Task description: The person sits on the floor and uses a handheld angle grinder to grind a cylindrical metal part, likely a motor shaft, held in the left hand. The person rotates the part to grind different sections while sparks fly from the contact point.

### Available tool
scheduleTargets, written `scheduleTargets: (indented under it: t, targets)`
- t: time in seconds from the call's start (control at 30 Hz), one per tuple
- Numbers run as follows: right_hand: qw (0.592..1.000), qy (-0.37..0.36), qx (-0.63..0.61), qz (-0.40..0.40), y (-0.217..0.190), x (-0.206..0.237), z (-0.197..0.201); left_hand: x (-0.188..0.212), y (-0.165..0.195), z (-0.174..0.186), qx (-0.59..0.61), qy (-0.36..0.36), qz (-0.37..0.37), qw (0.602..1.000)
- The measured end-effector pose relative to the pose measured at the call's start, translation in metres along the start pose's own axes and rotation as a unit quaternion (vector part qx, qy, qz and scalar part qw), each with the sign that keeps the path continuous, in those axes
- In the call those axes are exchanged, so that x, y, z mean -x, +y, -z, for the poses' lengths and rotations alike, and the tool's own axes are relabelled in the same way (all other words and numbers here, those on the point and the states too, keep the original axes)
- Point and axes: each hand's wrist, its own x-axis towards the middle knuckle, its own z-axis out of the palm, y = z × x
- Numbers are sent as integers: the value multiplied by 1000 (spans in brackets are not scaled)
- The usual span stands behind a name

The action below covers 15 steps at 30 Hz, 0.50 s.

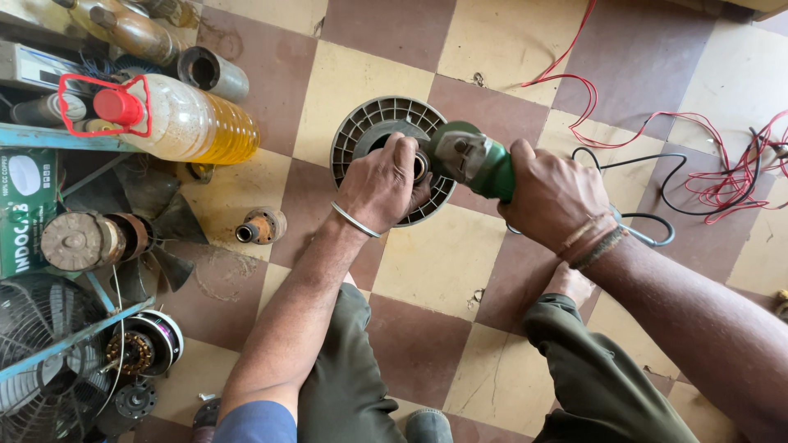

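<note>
My right hand wraps closed around the green body of an angle grinder; fingers curl under and out of sight, so I see only knuckles and the back of the hand. My left hand is closed over the grinder's grey head and presses down where it meets a round grey ribbed housing. The fingertips are hidden, so I cannot tell what exactly they pinch. A small metal ring shows just beside the left knuckles; the tool's disc, if fitted, is hidden under the hand.

The housing lies flat on the checkered floor, straight ahead between my knees, its lower half covered by the left hand. Its centre is hard to make out.

A black cable leaves from behind the right wrist and loops right. Red wires tangle beyond it, running off the right edge and the top.

To the left: a plastic bottle of yellow oil on its side with a red cap, a grey pipe stub above it, a small brass-coloured fitting on the floor. Further left, a rusted fan with dark blades, a wire fan guard cut off by the corner, and a wound motor core. Items at top left are crowded and cut off.
</note>
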Motion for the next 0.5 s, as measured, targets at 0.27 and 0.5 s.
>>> scheduleTargets:
  t: [0.27,0.5]
  targets:
    - [1000,-13,-21,-12,3,8,-6,2,-4,-8,6,-26,13,1000]
    - [1000,0,-27,3,10,3,-8,4,-2,-7,15,-16,11,1000]
